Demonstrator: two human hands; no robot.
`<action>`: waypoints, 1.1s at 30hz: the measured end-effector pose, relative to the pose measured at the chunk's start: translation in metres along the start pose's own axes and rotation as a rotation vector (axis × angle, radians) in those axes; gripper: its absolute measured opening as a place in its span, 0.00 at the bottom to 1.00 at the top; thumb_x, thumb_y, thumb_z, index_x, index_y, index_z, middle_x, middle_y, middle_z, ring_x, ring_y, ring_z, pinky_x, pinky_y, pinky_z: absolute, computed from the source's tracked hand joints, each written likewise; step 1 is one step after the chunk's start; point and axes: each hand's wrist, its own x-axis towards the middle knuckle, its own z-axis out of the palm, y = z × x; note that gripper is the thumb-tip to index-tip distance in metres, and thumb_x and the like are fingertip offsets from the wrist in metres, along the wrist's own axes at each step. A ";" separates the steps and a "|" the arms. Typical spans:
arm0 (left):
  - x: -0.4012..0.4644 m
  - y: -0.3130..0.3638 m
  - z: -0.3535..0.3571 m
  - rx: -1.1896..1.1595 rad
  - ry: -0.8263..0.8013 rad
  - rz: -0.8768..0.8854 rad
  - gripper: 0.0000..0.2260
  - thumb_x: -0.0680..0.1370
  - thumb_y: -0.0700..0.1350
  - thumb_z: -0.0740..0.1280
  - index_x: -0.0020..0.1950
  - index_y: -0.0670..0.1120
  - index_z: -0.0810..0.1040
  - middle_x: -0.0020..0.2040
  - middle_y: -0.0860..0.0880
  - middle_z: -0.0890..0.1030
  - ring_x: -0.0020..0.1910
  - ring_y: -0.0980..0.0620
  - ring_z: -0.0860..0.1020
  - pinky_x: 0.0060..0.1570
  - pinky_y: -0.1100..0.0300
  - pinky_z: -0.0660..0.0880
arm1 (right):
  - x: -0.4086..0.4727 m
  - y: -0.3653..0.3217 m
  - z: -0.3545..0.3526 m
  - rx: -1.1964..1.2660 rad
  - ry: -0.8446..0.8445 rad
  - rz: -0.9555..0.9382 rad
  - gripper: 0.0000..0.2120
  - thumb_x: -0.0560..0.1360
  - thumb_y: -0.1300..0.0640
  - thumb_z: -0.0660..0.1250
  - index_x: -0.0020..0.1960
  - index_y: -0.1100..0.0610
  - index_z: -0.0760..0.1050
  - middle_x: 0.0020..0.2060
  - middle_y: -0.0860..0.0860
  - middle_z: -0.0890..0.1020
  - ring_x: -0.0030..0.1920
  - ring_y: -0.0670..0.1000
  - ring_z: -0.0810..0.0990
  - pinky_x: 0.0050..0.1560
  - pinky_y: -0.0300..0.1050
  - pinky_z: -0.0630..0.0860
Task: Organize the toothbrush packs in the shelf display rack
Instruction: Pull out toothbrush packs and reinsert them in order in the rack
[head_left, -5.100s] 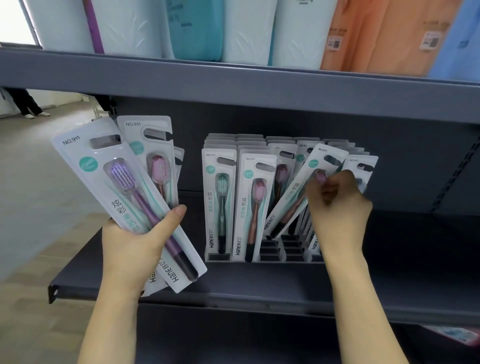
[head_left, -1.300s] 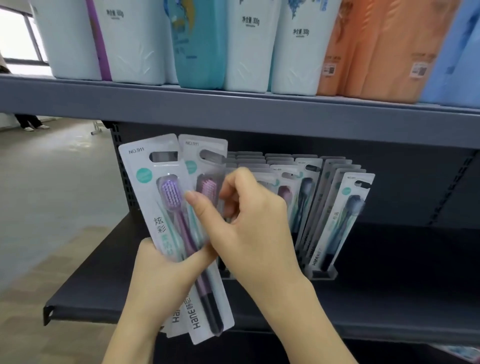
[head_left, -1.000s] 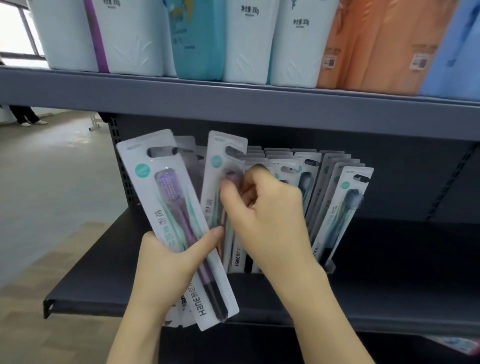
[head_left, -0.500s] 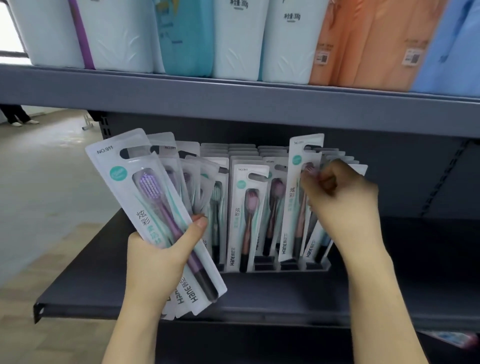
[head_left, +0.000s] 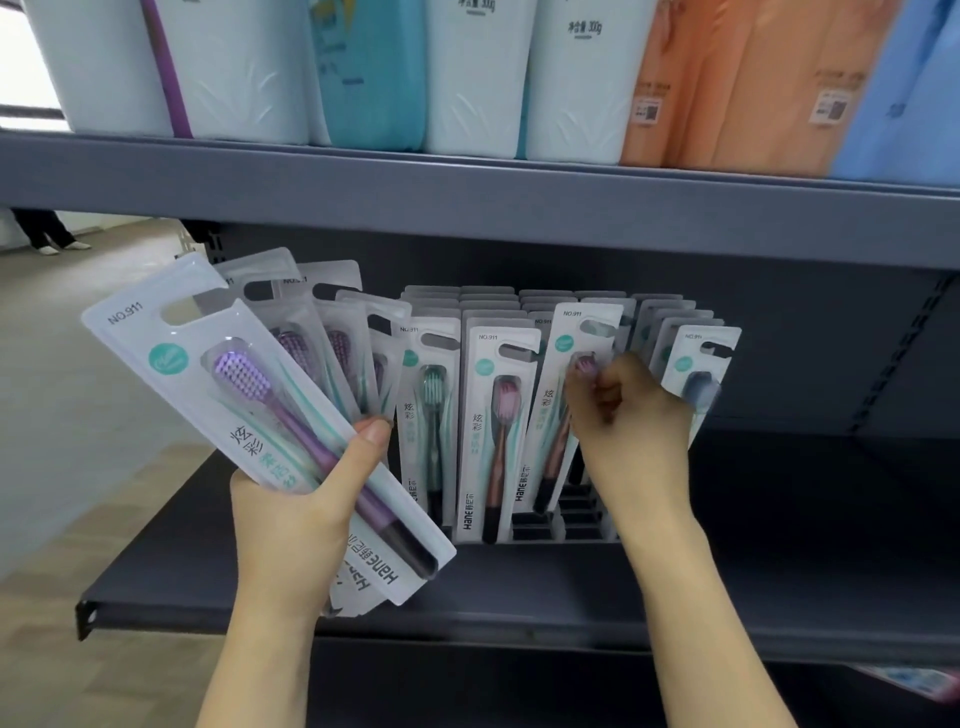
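Most of the packs already stand in rows in the rack (head_left: 558, 530) on the lower shelf (head_left: 519, 597), though the ones on the right lean and a fan of packs (head_left: 291, 395) is not yet slotted, so I'd say there's a fair bit left. The left hand (head_left: 296, 525) is raised in front of the shelf, thumb pressed across the front purple pack, fingers curled behind the fan. The right hand (head_left: 631, 415) reaches into the rack, fingertips pinching a pink-brush pack (head_left: 558, 415) near its top, tilted, its foot just above the slots.
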 end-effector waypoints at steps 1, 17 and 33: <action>0.000 0.000 0.000 0.002 0.004 -0.001 0.15 0.70 0.36 0.73 0.32 0.57 0.84 0.33 0.60 0.83 0.36 0.64 0.80 0.39 0.72 0.75 | 0.000 0.000 0.001 0.002 0.000 -0.007 0.13 0.77 0.53 0.64 0.36 0.56 0.66 0.24 0.42 0.71 0.26 0.42 0.73 0.28 0.29 0.66; -0.001 -0.003 0.003 -0.014 0.002 0.005 0.08 0.70 0.34 0.72 0.39 0.48 0.81 0.33 0.59 0.83 0.37 0.64 0.81 0.40 0.73 0.75 | 0.003 0.008 -0.001 0.017 -0.008 0.024 0.13 0.77 0.54 0.64 0.37 0.58 0.68 0.25 0.46 0.73 0.26 0.43 0.72 0.31 0.34 0.68; 0.003 -0.012 -0.001 0.010 0.005 0.022 0.07 0.70 0.34 0.72 0.40 0.46 0.81 0.34 0.59 0.84 0.38 0.63 0.81 0.41 0.72 0.75 | 0.004 0.015 0.000 0.009 -0.024 0.035 0.13 0.77 0.54 0.64 0.37 0.59 0.70 0.26 0.48 0.75 0.26 0.45 0.74 0.29 0.33 0.69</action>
